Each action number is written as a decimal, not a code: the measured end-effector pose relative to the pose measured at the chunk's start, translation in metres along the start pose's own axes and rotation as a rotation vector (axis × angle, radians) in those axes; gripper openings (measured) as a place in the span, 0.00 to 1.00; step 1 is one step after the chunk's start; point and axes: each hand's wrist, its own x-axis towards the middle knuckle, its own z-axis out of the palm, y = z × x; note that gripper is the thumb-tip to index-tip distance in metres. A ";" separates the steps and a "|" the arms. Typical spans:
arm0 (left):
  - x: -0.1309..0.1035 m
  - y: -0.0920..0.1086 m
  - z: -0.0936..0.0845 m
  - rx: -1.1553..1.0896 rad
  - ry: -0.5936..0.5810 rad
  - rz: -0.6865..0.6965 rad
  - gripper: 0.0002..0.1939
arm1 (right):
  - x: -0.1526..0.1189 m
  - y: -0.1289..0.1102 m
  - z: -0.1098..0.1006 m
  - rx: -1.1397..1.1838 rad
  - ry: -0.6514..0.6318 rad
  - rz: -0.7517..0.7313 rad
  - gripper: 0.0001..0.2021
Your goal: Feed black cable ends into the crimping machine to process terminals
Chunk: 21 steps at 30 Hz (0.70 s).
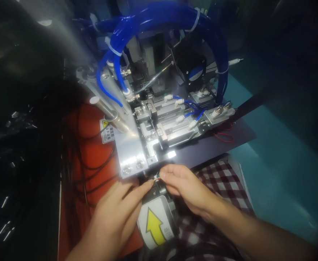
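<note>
In front of the machine's near edge, my two hands meet at a small bundle of thin wires (157,178), partly reddish with a pale end. My right hand (182,183) is closed, pinching the wires between thumb and fingertips. My left hand (121,203) reaches in from the other side with its fingers drawn together and one fingertip at the wires. What lies under that fingertip is too small and hidden to make out. Just below the fingers is a dark metal block bearing a white label (145,230) with a yellow arrow.
The machine has silver pneumatic cylinders (172,130), a metal plate (132,148) and a thick blue hose bundle (148,18) arching overhead. Black cables cross the orange-red surface (93,156) at left. Checkered cloth (216,181) lies below my right arm, beside a teal surface (278,163).
</note>
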 end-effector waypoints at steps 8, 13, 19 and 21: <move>-0.005 -0.002 0.001 0.007 -0.030 -0.028 0.19 | 0.000 0.003 -0.003 0.019 0.063 -0.069 0.14; -0.004 -0.001 -0.002 0.046 -0.068 -0.012 0.18 | -0.003 0.000 -0.002 -0.086 0.061 -0.039 0.11; -0.003 -0.001 -0.002 0.016 -0.067 -0.014 0.19 | -0.005 -0.006 0.003 -0.062 0.094 -0.020 0.08; -0.002 -0.001 -0.003 0.029 -0.076 0.000 0.19 | -0.004 -0.008 0.004 -0.080 0.092 0.003 0.08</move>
